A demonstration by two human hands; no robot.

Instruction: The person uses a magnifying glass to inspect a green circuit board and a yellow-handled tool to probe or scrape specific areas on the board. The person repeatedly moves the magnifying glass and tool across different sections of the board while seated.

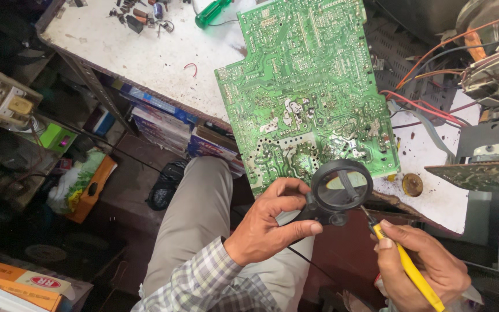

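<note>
Left hand (264, 222) grips a black round magnifying glass (342, 186) over the lower edge of the large green circuit board (304, 86), centre frame, propped against the white desk (145, 55). Right hand (425, 266) holds a yellow-handled soldering iron (408, 266), tip just below the lens. Judged: inspection under way, tip apparently not yet on the board.

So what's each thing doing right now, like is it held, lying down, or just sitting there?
Green circuit board: lying solder side up on the white table, its near edge over the table edge.
Magnifying glass: held in the left hand, over the board's near edge.
Yellow-handled tool: gripped in the right hand, tip near the magnifier.
Green-handled screwdriver: lying on the table, untouched.
Red wires: loose, running off the board's right side.
</note>
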